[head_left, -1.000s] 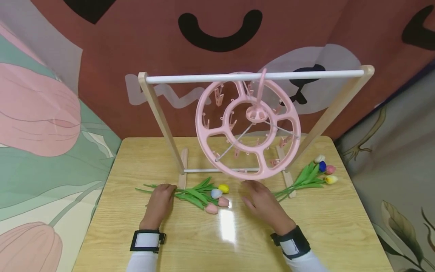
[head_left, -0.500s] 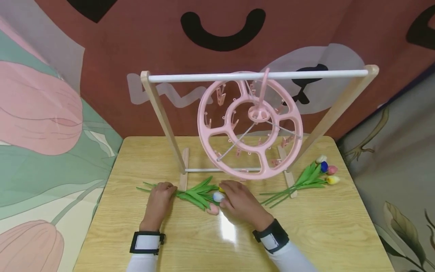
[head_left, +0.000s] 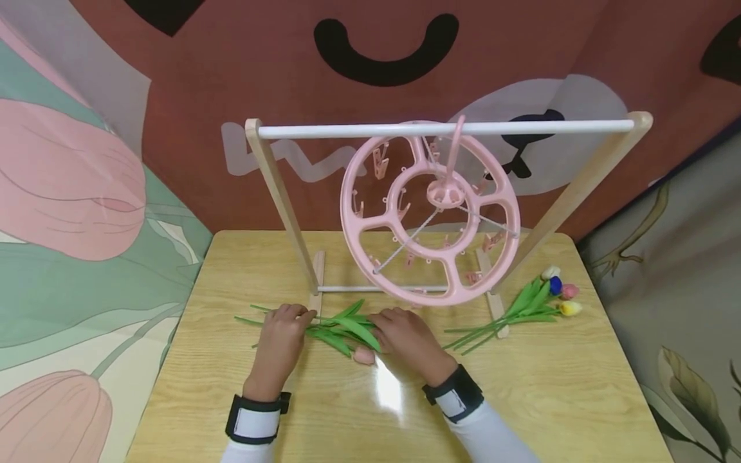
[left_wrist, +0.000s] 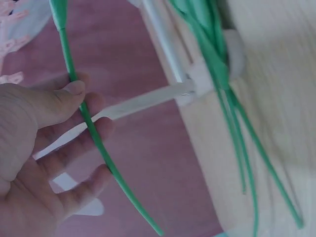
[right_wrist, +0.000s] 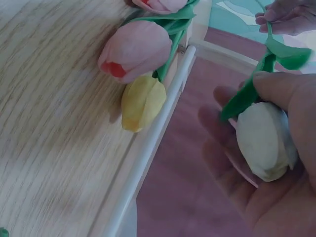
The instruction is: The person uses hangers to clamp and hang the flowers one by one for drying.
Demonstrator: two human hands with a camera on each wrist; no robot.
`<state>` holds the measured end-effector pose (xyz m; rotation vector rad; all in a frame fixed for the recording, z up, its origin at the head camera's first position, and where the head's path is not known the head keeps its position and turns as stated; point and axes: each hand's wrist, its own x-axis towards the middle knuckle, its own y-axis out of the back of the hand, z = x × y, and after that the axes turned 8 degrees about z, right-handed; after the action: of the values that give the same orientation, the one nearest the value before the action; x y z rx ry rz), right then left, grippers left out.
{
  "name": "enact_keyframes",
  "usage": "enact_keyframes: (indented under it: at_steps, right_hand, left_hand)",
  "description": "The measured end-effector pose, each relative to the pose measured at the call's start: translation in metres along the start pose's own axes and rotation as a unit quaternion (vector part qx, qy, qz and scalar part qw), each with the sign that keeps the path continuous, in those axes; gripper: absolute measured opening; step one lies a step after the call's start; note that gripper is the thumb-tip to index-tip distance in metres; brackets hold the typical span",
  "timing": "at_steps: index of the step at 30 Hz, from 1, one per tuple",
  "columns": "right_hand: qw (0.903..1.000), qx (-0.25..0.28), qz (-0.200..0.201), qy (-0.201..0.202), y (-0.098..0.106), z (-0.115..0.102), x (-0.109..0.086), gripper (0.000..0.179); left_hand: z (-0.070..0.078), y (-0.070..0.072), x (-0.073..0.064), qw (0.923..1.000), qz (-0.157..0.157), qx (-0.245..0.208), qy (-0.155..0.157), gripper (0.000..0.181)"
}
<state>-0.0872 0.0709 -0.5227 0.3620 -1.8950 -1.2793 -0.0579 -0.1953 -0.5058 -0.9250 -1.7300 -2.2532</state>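
Observation:
My left hand [head_left: 283, 341] pinches the thin green stem [left_wrist: 94, 131] of one artificial tulip between thumb and fingers. At its other end, my right hand [head_left: 408, 341] holds the same tulip just by the pale white bloom [right_wrist: 261, 140], thumb on the leaf. The tulip is raised off the table. Below it lie the other tulips of this bunch: a pink bloom [right_wrist: 136, 52], a yellow bloom [right_wrist: 143, 103] and another pink one partly cut off. Their loose stems [left_wrist: 242, 148] lie on the tabletop in the left wrist view. In the head view, my right hand covers the white and yellow blooms.
A wooden rack with a white top bar [head_left: 347, 131] stands behind the hands. From it hangs a pink round clip hanger [head_left: 399, 228] with small clips. A second tulip bunch [head_left: 529, 301] lies at the right, across the rack's foot. Printed cloth surrounds the table.
My right hand has moved left from beside the bunch to its blooms and taken hold of one tulip. My left hand has shifted slightly right. One tulip is now lifted from the bunch.

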Motion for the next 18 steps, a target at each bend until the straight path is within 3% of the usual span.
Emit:
enact_keyframes:
  at_steps: [5, 9, 12, 14, 16, 18]
  right_hand:
    - [0.9979, 0.034, -0.011, -0.055, 0.005, 0.001, -0.002, 0.02]
    - [0.9934, 0.053, -0.021, -0.099, 0.007, 0.001, -0.004, 0.021]
    - [0.9919, 0.058, -0.01, -0.112, 0.008, 0.0, -0.004, 0.021]
    - [0.9909, 0.066, 0.004, -0.117, 0.009, -0.001, -0.004, 0.02]
    - [0.9898, 0.079, 0.019, -0.117, 0.01, -0.002, -0.004, 0.02]
    - [0.9877, 0.102, 0.031, -0.115, 0.012, -0.004, -0.003, 0.025]
  left_hand:
    - [0.009, 0.006, 0.004, 0.9997, 0.022, -0.011, 0.005, 0.024]
    - [0.02, 0.009, 0.004, 0.9933, 0.092, -0.068, 0.017, 0.014]
    - [0.03, 0.007, 0.002, 0.9768, 0.149, -0.15, 0.034, 0.013]
    - [0.037, 0.003, 0.0, 0.9625, 0.163, -0.21, 0.056, 0.015]
    - [0.043, -0.001, -0.003, 0.9473, 0.153, -0.263, 0.099, 0.016]
    - [0.048, -0.005, -0.005, 0.9255, 0.128, -0.319, 0.159, 0.018]
